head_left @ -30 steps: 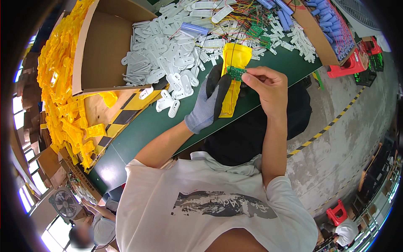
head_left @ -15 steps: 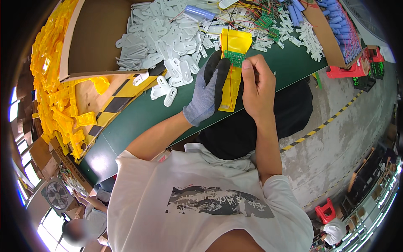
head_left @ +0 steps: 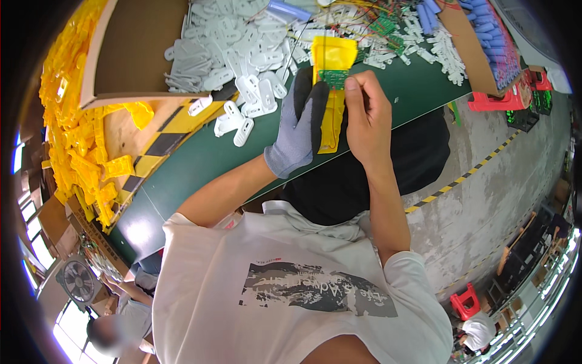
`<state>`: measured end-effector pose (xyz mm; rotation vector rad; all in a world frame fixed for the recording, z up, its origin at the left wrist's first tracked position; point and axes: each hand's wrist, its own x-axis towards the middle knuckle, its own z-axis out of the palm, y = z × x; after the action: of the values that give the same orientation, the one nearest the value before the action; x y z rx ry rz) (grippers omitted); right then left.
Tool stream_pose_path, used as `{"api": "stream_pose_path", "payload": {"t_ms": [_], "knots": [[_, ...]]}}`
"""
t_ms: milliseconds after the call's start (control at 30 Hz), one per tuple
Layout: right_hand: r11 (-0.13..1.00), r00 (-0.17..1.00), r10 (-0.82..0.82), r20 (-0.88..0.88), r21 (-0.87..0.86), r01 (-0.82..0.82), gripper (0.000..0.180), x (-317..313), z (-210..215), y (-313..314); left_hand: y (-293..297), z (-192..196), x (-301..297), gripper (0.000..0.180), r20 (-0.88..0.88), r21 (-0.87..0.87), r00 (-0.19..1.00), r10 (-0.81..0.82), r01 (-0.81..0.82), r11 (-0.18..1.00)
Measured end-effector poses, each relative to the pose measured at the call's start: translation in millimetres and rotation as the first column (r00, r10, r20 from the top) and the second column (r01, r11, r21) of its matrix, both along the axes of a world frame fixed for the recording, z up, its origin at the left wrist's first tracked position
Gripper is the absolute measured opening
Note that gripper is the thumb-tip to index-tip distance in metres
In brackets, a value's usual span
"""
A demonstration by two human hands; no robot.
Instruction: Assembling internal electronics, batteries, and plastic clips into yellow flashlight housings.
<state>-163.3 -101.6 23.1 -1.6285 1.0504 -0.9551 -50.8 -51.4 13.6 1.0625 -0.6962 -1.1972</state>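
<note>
My left hand (head_left: 292,133), in a grey glove with black fingers, is closed around the left side of a long yellow plastic housing (head_left: 333,53). Across the middle of that housing lies a small green circuit board (head_left: 333,77), with thin dark wires running along its length. My bare right hand (head_left: 371,118) is closed at the board's right edge, thumb pressed to the curled fingers. Whatever sits in that pinch is too small or hidden to make out. The housing is held over the near edge of the green table (head_left: 200,161).
White plastic covers (head_left: 257,91) lie heaped beyond my left hand, beside an open cardboard box (head_left: 142,100). Yellow housings (head_left: 91,176) are piled at far left. Wired green boards (head_left: 383,25), small white parts (head_left: 447,60) and a carton of blue cylindrical cells (head_left: 490,42) lie at the back right.
Both hands and the yellow housing appear slightly higher and further left, as the whole view has shifted a little. The right thumb stays at the board's edge; the grip looks the same.
</note>
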Motion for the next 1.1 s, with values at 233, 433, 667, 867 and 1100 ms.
{"api": "stream_pose_path", "payload": {"t_ms": [233, 433, 667, 867, 1100], "knots": [[0.991, 0.988, -0.054, 0.144, -0.117, 0.071, 0.028, -19, 15, 18, 3, 17, -11, 0.032, -0.451, -0.112, 0.89, 0.065, -0.128, 0.985], [0.954, 0.996, 0.082, -0.033, -0.286, -0.088, 0.052, -36, 0, 13, 27, 23, -16, 0.037, -0.189, -0.086, 0.968, 0.167, -0.185, 0.979], [0.938, 0.981, 0.175, -0.081, -0.288, -0.191, 0.05, -50, -1, 7, 63, 50, -9, 0.063, 0.94, -0.33, -0.084, 0.33, 0.012, 0.944], [0.895, 0.943, 0.318, -0.104, -0.296, -0.334, 0.048, -62, -8, 5, 25, 70, 14, 0.041, 0.985, 0.087, -0.164, -0.051, 0.226, 0.97], [0.864, 0.898, 0.39, -0.203, -0.256, -0.433, 0.052, -63, -6, 1, 29, 67, 12, 0.031, 0.972, 0.184, -0.194, -0.129, 0.298, 0.937]]}}
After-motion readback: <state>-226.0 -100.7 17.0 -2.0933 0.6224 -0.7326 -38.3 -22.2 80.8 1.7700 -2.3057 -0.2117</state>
